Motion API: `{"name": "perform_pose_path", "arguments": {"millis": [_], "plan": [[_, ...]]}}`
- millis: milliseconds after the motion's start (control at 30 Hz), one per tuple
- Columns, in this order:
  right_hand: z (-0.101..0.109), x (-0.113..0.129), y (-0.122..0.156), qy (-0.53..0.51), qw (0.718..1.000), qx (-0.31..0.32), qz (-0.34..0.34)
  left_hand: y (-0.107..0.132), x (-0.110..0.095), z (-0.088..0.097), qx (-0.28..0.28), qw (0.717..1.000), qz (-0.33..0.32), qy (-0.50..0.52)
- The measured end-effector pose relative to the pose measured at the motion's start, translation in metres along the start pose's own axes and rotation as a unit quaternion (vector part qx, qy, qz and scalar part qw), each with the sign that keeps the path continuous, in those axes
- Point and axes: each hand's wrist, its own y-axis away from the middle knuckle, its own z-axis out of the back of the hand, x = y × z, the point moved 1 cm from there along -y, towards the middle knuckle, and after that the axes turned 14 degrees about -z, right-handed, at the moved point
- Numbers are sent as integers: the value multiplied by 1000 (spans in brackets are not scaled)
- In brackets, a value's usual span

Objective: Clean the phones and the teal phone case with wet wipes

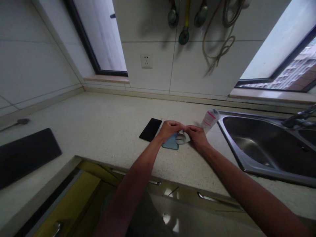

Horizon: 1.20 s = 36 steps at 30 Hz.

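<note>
My left hand (170, 129) and my right hand (197, 134) meet over the counter, fingertips pinched together. Between them is a thin, pale, shiny piece (182, 137), perhaps film or a small packet; its kind is unclear. Under it and the left hand lies a light blue, phone-case-shaped piece (171, 143), partly covered. Just left of my left hand, a black-screened phone or small tablet (150, 129) rests flat. A clear plastic package with pink print (209, 119) is beside my right hand, partly behind it.
A steel sink (230, 144) with a faucet (300, 118) is set into the counter (108, 121) at right. At left lie a large dark flat panel (27, 154) and a dark-headed brush-like tool (22, 121). Yellow drawers (81, 191) stand below; pipes and a socket (146, 61) are on the wall.
</note>
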Motion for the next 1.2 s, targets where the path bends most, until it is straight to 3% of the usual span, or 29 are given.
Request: {"name": "perform_pose_path", "arguments": {"millis": [167, 600, 667, 733, 767, 833, 900, 1033, 1200], "plan": [[1, -3, -3, -51, 999, 4, -16, 1, 2, -1, 0, 1000, -1, 24], [7, -3, -5, -37, 999, 35, -19, 2, 1, -2, 6, 999, 25, 34], [7, -2, -6, -50, 998, 31, -20, 2, 0, -2, 4, 1000, 10, -2], [7, -1, -6, -72, 997, 17, -17, 3, -4, 1, -16, 994, -37, -105], [8, 0, -7, -84, 996, 10, -13, 3, -6, 4, -30, 980, -70, -182], [9, 3, -7, -109, 994, 2, -2, 5, -11, 10, -51, 923, -130, -358], [11, 5, -7, -122, 993, 6, 4, 8, -14, 17, -47, 859, -128, -493], [14, 5, -9, -127, 992, 10, -3, 14, -15, 21, 20, 798, -102, -594], [14, 2, -13, -154, 988, 7, -19, 18, -16, 14, 49, 743, -49, -666]]}}
